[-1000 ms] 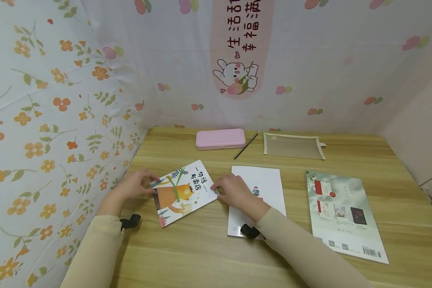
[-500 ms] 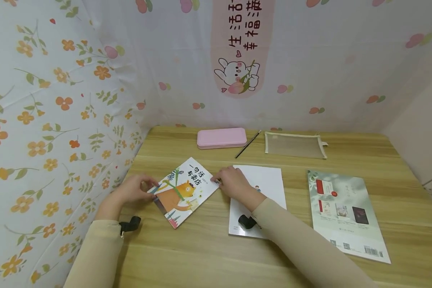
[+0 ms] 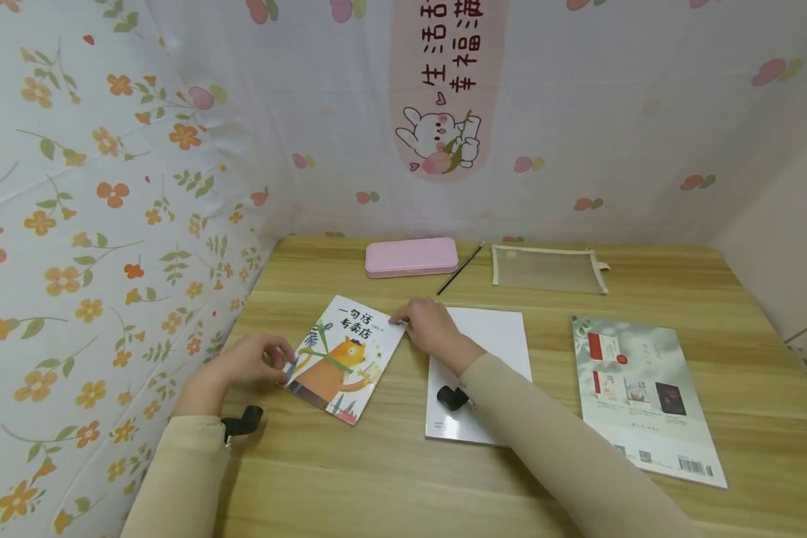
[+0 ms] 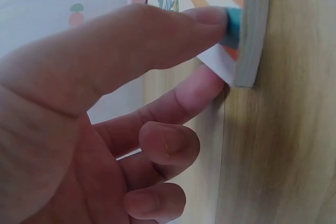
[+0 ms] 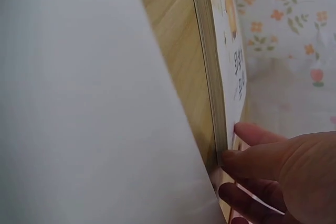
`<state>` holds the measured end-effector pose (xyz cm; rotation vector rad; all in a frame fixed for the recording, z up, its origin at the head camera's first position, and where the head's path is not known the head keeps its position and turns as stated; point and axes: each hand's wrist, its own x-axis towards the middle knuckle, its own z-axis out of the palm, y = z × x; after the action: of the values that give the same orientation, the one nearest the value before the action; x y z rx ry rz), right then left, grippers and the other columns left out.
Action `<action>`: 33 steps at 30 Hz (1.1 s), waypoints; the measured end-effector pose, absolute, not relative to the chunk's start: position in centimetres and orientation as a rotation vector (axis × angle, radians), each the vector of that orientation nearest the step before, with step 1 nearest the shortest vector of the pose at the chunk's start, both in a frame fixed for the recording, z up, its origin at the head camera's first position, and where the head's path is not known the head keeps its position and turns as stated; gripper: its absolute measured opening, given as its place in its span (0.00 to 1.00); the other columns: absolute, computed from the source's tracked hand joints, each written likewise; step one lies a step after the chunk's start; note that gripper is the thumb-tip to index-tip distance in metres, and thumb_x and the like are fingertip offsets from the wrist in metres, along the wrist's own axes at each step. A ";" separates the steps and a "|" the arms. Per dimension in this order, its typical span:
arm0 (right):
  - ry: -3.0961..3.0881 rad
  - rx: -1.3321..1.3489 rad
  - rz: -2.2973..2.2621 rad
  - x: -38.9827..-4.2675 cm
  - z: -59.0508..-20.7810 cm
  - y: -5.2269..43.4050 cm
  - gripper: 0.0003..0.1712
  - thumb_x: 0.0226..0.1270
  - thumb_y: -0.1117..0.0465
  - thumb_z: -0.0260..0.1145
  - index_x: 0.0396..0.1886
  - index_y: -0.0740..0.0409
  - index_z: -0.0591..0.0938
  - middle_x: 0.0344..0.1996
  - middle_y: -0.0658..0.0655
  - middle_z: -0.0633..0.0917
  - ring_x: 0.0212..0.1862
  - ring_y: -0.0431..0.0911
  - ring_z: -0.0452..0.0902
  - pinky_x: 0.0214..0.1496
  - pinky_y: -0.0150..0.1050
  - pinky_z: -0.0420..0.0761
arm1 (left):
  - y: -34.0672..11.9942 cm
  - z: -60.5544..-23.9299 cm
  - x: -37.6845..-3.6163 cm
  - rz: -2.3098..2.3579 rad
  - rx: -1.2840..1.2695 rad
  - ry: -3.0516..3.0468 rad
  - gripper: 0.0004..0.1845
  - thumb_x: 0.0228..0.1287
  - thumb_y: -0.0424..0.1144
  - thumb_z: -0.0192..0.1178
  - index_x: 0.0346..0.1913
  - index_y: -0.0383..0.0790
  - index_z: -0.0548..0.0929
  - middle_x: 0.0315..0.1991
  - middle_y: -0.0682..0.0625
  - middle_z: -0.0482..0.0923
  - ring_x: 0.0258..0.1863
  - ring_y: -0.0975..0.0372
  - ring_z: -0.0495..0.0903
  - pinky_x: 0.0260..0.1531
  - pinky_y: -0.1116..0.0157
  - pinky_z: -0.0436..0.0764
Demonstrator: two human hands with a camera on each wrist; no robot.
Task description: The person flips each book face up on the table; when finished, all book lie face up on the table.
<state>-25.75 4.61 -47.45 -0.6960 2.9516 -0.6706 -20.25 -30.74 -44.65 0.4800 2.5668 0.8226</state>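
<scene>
Left grip (image 3: pixel 252 365) pinches the book (image 3: pixel 344 362) by its near-left corner, right grip (image 3: pixel 433 331) its far-right; the long axis slants between.

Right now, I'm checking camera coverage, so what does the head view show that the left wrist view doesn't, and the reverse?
Only head: the right hand at the bear-cover book, plus the pencil, mesh pouch, white book and green magazine.

Only left wrist: a close look at the bear-cover book's thick edge and two curled fingertips apart from it.

Both: the left hand touching that book, and the wooden table.
</scene>
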 end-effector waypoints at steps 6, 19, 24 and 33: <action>2.935 -0.667 -0.691 -26.6 -47.2 4.2 0.19 0.70 0.71 0.66 0.49 0.44 0.92 0.52 0.52 0.90 0.59 0.53 0.82 0.67 0.53 0.76 | -30.4 -44.7 -19.9 0.810 0.474 2.565 0.13 0.53 0.34 0.77 0.41 0.42 0.86 0.29 0.52 0.82 0.31 0.61 0.78 0.35 0.64 0.78; 2.905 -0.738 -0.682 -28.0 -47.6 3.6 0.24 0.71 0.73 0.60 0.53 0.44 0.91 0.55 0.51 0.88 0.62 0.51 0.81 0.66 0.54 0.76 | -29.2 -44.0 -19.5 0.758 0.439 2.525 0.13 0.52 0.34 0.76 0.39 0.41 0.83 0.26 0.52 0.79 0.27 0.61 0.75 0.33 0.63 0.75; 2.877 -0.818 -0.635 -27.1 -47.8 5.0 0.20 0.71 0.63 0.69 0.60 0.45 0.87 0.61 0.54 0.85 0.68 0.54 0.75 0.72 0.60 0.69 | -28.8 -43.8 -19.5 0.778 0.449 2.597 0.06 0.60 0.33 0.71 0.40 0.40 0.86 0.28 0.50 0.81 0.28 0.61 0.76 0.32 0.62 0.76; 2.873 -0.776 -0.637 -25.3 -47.3 8.5 0.20 0.72 0.55 0.70 0.62 0.44 0.85 0.66 0.56 0.79 0.71 0.57 0.69 0.71 0.63 0.65 | -26.5 -42.9 -20.0 0.763 0.456 2.767 0.06 0.70 0.37 0.64 0.45 0.43 0.88 0.31 0.52 0.80 0.24 0.62 0.73 0.25 0.64 0.73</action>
<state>-25.28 8.48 -47.28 -0.7762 2.8732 -0.6373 -20.01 -26.49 -42.86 0.4558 2.7669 0.7631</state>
